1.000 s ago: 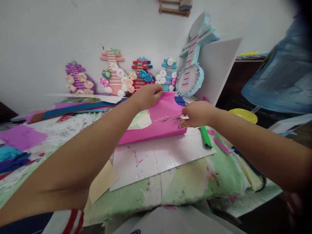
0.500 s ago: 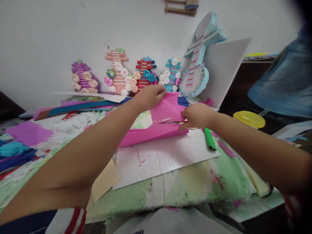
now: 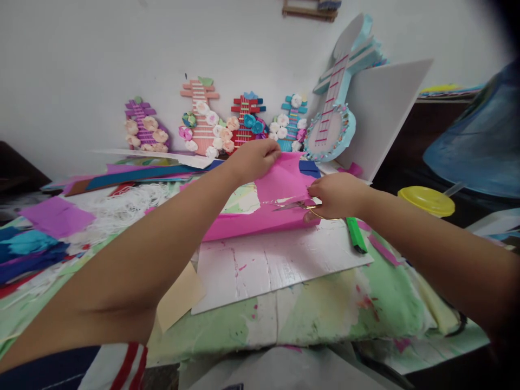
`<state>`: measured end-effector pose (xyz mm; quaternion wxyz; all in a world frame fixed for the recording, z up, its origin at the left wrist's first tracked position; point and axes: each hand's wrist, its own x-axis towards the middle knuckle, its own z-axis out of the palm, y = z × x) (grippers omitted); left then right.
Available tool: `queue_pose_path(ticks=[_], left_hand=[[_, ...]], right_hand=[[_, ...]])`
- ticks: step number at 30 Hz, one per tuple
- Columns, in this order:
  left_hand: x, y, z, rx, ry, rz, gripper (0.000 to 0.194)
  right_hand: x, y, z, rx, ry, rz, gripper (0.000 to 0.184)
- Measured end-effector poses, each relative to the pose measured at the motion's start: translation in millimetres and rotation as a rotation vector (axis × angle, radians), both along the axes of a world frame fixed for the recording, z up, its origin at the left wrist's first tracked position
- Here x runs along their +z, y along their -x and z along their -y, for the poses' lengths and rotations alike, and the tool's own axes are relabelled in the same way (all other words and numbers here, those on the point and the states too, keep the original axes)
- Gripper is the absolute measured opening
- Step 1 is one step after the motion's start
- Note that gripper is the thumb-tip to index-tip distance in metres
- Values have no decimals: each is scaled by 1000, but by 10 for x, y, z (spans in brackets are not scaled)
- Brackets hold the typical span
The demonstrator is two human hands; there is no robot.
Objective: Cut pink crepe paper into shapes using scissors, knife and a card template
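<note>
My left hand [image 3: 252, 159] pinches the far edge of a pink foam sheet [image 3: 273, 201] and holds it raised off the table. My right hand [image 3: 333, 195] grips scissors [image 3: 293, 205] with gold handles. Their blades are in the sheet's right side, along a partial cut. The sheet lies over a white board [image 3: 276, 264] marked with cuts and paint spots.
Small craft guitars with flowers [image 3: 211, 125] and a large blue guitar [image 3: 337, 103] lean on the back wall beside a white panel [image 3: 385, 108]. A green cutter [image 3: 357, 237] lies right of the board. Coloured sheets [image 3: 57, 216], white string [image 3: 125, 206] and a yellow lid [image 3: 426, 199] surround it.
The scissors have stayed in the cut of the pink sheet with little advance. My view has shifted slightly, so everything sits a bit further right.
</note>
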<state>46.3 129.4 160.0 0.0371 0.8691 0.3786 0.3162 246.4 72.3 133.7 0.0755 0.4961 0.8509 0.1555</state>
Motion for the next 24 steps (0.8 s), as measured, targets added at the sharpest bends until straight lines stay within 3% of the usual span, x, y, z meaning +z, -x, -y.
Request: queue_pose_path(ticks=[12, 17, 24], left_hand=[[2, 13, -28, -19, -28, -7, 18], [-5, 6, 25, -36, -47, 47, 18], [-6, 23, 51, -38, -50, 32, 18]], right_hand=[[-41, 200, -86, -59, -38, -11, 72], [-66, 301, -94, -6, -16, -46, 68], [-101, 346, -111, -49, -44, -10, 66]])
